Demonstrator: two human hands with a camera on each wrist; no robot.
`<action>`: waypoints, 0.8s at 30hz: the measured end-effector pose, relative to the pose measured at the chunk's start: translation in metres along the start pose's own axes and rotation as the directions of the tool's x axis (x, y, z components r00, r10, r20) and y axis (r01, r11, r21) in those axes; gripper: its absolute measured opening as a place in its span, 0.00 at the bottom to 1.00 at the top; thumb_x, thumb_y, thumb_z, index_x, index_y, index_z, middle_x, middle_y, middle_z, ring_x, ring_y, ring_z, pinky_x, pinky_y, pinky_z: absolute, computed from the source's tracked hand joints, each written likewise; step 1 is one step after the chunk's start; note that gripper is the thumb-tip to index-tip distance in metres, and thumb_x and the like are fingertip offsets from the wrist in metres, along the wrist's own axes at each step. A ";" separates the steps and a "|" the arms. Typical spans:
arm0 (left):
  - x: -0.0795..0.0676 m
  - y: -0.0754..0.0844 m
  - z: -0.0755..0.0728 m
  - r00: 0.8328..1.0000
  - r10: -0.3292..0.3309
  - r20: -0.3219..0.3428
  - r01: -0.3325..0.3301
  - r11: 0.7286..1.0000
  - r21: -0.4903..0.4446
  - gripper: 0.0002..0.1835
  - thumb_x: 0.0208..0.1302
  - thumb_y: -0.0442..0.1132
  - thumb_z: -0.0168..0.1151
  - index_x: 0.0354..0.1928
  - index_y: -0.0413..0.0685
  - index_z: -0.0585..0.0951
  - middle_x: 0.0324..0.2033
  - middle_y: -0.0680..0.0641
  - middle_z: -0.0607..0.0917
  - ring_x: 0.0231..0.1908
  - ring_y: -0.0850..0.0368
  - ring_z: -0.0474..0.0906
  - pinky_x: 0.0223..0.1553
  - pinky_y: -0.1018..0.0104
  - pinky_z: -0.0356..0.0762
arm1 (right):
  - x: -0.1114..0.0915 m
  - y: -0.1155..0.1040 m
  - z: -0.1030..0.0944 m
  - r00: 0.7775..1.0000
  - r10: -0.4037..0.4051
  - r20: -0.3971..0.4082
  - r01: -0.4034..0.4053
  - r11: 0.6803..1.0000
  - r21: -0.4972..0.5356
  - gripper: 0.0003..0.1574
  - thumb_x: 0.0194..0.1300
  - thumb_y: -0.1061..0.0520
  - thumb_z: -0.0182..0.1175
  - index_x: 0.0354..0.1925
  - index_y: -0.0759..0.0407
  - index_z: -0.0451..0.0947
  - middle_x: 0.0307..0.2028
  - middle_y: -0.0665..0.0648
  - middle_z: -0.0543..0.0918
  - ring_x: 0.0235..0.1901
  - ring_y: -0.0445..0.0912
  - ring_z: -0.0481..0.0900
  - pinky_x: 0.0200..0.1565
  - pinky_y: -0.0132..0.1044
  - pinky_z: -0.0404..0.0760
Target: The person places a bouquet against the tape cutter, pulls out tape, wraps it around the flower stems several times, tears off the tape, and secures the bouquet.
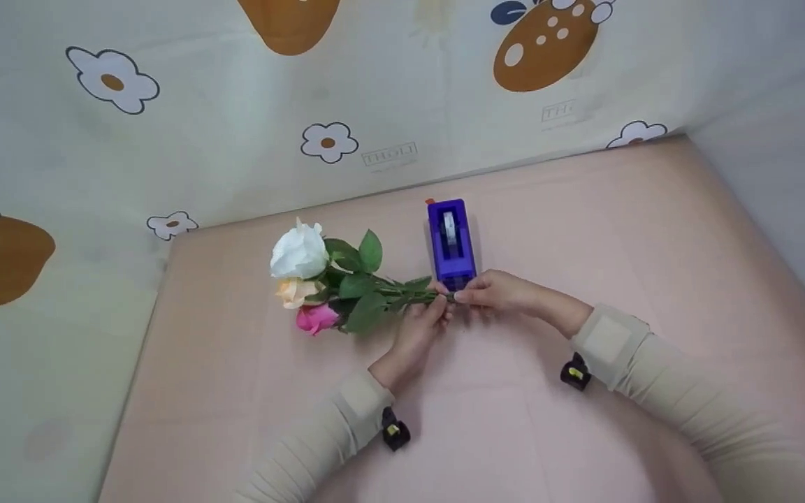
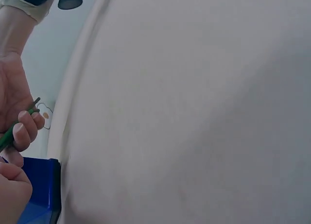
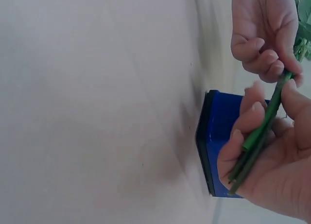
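A bunch of three roses lies across the middle of the head view, its green stems pointing right. The blooms are a white rose (image 1: 299, 251), a peach rose (image 1: 296, 293) and a pink rose (image 1: 317, 318), with green leaves (image 1: 366, 312) behind them. My left hand (image 1: 418, 334) pinches the stems below the leaves, thumb on top. Close beside it, my right hand (image 1: 504, 293) grips the lower stems (image 3: 260, 131) between thumb and curled fingers; their cut ends stick out past the palm. Just beyond both hands stands a blue-purple tape dispenser (image 1: 455, 262), its near end overlapped by them.
The dispenser carries a roll of tape (image 1: 450, 228). A pink-covered table (image 1: 486, 419) lies under everything, and a patterned curtain (image 1: 235, 140) rises along its back and left edges. A small black camera (image 1: 395, 432) hangs from each sleeve cuff.
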State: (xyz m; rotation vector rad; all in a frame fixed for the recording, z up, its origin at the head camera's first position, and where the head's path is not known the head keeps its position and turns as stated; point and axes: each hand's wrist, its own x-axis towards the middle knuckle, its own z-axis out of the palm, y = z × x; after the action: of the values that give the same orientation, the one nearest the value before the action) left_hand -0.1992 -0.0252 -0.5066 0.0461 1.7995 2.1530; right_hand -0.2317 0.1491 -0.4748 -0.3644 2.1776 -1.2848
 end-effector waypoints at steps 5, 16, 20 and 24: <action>0.002 0.001 -0.006 0.998 0.020 0.052 -0.024 0.996 0.081 0.04 0.68 0.35 0.48 0.38 0.45 0.73 0.27 0.52 0.74 0.29 0.62 0.69 0.32 0.71 0.65 | 0.003 0.004 -0.005 0.996 0.011 0.092 -0.014 0.999 0.033 0.21 0.69 0.54 0.49 0.45 0.73 0.75 0.22 0.50 0.77 0.25 0.41 0.70 0.32 0.33 0.69; -0.003 0.000 -0.004 0.999 0.018 -0.049 -0.013 0.995 0.094 0.13 0.67 0.37 0.51 0.51 0.40 0.72 0.25 0.50 0.74 0.26 0.62 0.69 0.28 0.71 0.65 | 0.002 0.005 0.005 0.998 -0.069 0.001 0.069 0.994 0.084 0.18 0.67 0.57 0.51 0.37 0.75 0.74 0.17 0.49 0.72 0.22 0.42 0.66 0.29 0.31 0.66; -0.012 0.003 0.003 0.981 -0.113 -0.159 0.106 0.993 -0.052 0.21 0.66 0.40 0.54 0.59 0.42 0.68 0.25 0.50 0.73 0.24 0.63 0.68 0.26 0.72 0.65 | 0.000 0.005 0.010 0.996 -0.072 -0.060 0.076 0.995 0.064 0.17 0.67 0.58 0.51 0.35 0.75 0.74 0.17 0.48 0.69 0.21 0.41 0.64 0.27 0.30 0.63; -0.027 0.016 0.012 0.959 -0.274 -0.071 0.277 0.960 0.049 0.19 0.61 0.34 0.54 0.53 0.35 0.67 0.22 0.52 0.72 0.20 0.64 0.68 0.21 0.74 0.65 | -0.001 0.006 0.012 0.991 -0.088 -0.105 0.088 0.996 0.001 0.15 0.66 0.58 0.53 0.35 0.73 0.76 0.17 0.47 0.68 0.22 0.40 0.64 0.27 0.30 0.64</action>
State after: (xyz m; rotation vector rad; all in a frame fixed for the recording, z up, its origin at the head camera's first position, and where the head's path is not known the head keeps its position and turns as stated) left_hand -0.1747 -0.0236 -0.4838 -0.2486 1.7840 1.9258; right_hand -0.2233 0.1442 -0.4838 -0.4032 2.2670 -1.3862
